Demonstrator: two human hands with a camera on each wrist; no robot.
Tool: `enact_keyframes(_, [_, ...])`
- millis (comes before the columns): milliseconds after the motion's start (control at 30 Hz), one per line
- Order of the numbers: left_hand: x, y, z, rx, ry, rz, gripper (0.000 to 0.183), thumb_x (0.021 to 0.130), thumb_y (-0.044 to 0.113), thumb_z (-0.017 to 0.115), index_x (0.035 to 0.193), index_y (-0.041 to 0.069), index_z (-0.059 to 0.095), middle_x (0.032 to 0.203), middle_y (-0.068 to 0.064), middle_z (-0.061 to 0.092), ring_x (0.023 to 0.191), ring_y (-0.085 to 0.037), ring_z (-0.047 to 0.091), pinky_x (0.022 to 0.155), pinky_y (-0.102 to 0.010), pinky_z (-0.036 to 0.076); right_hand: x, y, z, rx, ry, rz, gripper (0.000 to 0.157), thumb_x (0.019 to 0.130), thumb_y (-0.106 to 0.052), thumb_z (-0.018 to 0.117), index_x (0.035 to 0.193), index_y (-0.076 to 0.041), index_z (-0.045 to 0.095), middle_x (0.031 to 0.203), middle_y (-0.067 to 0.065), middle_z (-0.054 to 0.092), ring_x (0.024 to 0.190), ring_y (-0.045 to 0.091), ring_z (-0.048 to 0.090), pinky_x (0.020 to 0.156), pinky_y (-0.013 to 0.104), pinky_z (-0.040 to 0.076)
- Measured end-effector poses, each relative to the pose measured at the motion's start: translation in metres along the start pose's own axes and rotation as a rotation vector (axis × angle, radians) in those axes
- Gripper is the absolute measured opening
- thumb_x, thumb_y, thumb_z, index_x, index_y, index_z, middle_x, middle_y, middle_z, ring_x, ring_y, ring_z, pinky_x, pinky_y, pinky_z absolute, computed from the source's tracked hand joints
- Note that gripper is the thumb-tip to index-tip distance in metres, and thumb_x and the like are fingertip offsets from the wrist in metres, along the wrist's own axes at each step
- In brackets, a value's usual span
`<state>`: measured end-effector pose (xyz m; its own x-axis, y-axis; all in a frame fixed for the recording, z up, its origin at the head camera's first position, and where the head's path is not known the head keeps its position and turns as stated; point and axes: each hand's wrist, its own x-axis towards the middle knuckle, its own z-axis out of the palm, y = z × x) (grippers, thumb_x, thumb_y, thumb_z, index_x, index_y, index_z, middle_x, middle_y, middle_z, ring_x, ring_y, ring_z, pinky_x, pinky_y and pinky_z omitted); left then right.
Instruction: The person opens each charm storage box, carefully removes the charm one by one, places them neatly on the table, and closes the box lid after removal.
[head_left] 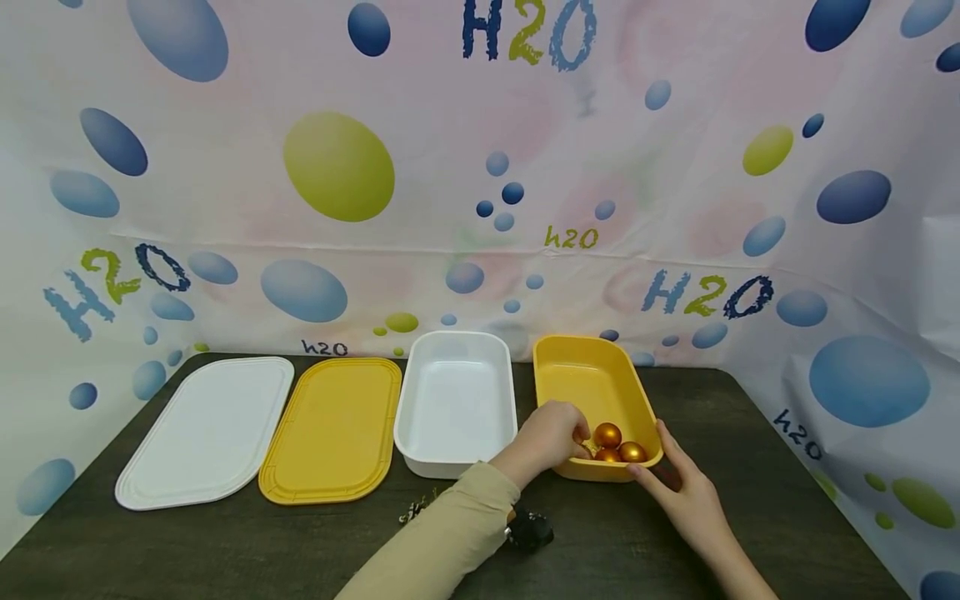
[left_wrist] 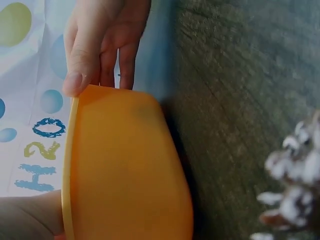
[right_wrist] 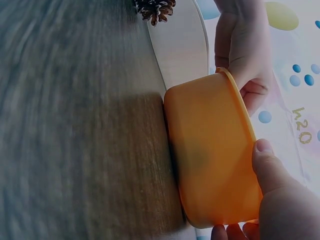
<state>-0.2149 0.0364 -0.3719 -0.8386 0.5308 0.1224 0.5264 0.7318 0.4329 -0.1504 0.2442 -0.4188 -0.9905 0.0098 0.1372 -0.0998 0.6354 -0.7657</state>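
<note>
A yellow plastic container [head_left: 555,375] sits at the right, with several shiny golden balls [head_left: 607,434] in its near end. My left hand [head_left: 551,433] reaches over the near left rim, fingers bent down among the balls. Its fingertips are hidden, and I cannot tell whether they grip a ball. With the thumb on the rim and the other fingers along the outer wall, my right hand [head_left: 690,496] holds the container's near right corner. The right wrist view shows this thumb [right_wrist: 265,157] on the rim, and the left hand [right_wrist: 245,55] bent over the opposite side.
A white container [head_left: 455,408] stands left of the yellow one. Farther left lie a yellow lid [head_left: 333,429] and a white lid [head_left: 206,433]. A brown pinecone [right_wrist: 156,11] and a white-tipped one [left_wrist: 295,185] lie on the dark table [head_left: 225,550]. A printed sheet [head_left: 450,125] hangs behind.
</note>
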Motion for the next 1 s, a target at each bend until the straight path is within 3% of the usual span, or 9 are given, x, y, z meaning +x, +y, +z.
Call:
enact_keyframes(233, [0.0,-0.005,0.0,-0.248,0.048,0.01,0.02,0.072,0.012,0.085,0.087,0.005,0.076,0.07,0.006,0.065,0.064,-0.001,0.054,0.06,-0.011,0.044,-0.001,0.0,0.0,0.012,0.003,-0.014,0.084,0.091,-0.038,0.065,0.153,-0.012,0.015,0.154,0.021,0.018,0.135,0.045,0.028,0.092,0.041,0.042])
enact_keyframes(433, [0.0,-0.007,-0.001,-0.31,0.042,0.008,0.021,0.072,0.01,0.084,0.089,0.002,0.075,0.072,0.004,0.066,0.065,-0.001,0.055,0.061,-0.012,0.045,0.0,0.0,0.0,0.01,0.001,-0.001,0.084,0.091,-0.039,0.065,0.153,-0.013,0.015,0.154,0.022,0.018,0.135,0.045,0.027,0.092,0.042,0.042])
enact_keyframes(700, [-0.003,-0.01,-0.004,-0.433,0.086,0.002,0.022,0.075,0.009,0.082,0.093,0.0,0.074,0.077,0.003,0.068,0.066,-0.001,0.056,0.062,-0.014,0.047,-0.001,0.001,0.001,0.002,0.002,0.01,0.085,0.09,-0.04,0.065,0.153,-0.012,0.015,0.154,0.022,0.018,0.135,0.045,0.026,0.094,0.044,0.041])
enact_keyframes(1000, [-0.006,-0.002,-0.023,-0.483,0.112,0.027,0.02,0.078,0.013,0.08,0.095,0.004,0.074,0.08,0.003,0.068,0.069,-0.001,0.058,0.064,-0.014,0.049,0.0,0.001,0.001,-0.006,0.003,0.021,0.085,0.09,-0.042,0.064,0.153,-0.011,0.015,0.154,0.022,0.018,0.135,0.044,0.027,0.094,0.043,0.041])
